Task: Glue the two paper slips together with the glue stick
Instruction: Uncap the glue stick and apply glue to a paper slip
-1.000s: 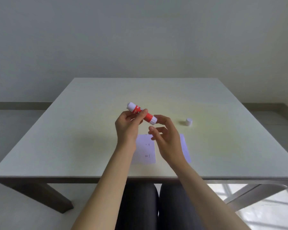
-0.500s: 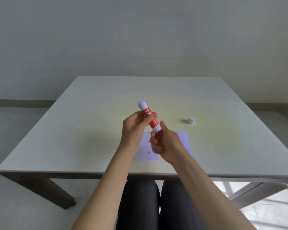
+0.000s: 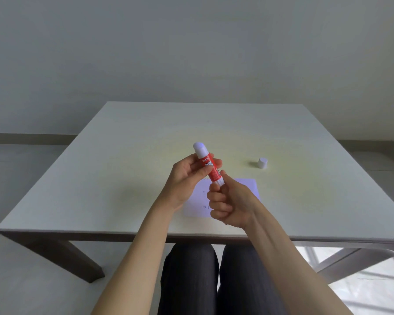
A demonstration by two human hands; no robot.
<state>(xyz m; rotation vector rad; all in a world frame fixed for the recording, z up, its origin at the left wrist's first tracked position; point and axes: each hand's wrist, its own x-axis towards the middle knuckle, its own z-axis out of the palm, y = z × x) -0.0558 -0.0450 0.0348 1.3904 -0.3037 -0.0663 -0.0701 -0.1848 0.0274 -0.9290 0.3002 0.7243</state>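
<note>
I observe both forearms raised over the bench (image 3: 105, 183), hands meeting above the paper slips (image 3: 248, 186). The left hand (image 3: 187, 178) is clamped around the red barrel of the glue stick (image 3: 208, 165), held nearly upright, uncapped tip up. The right hand (image 3: 230, 201) is curled, fingertips pinching the stick's white base. The cap (image 3: 262, 163) stands apart on the bench, to the right.

The glue stick (image 3: 209, 165) looks like smooth plastic, its red label slightly glossy, the white cap (image 3: 262, 163) matt plastic, the slips (image 3: 199, 202) thin matt paper, and the table (image 3: 123, 178) pale matt wood-grain.
</note>
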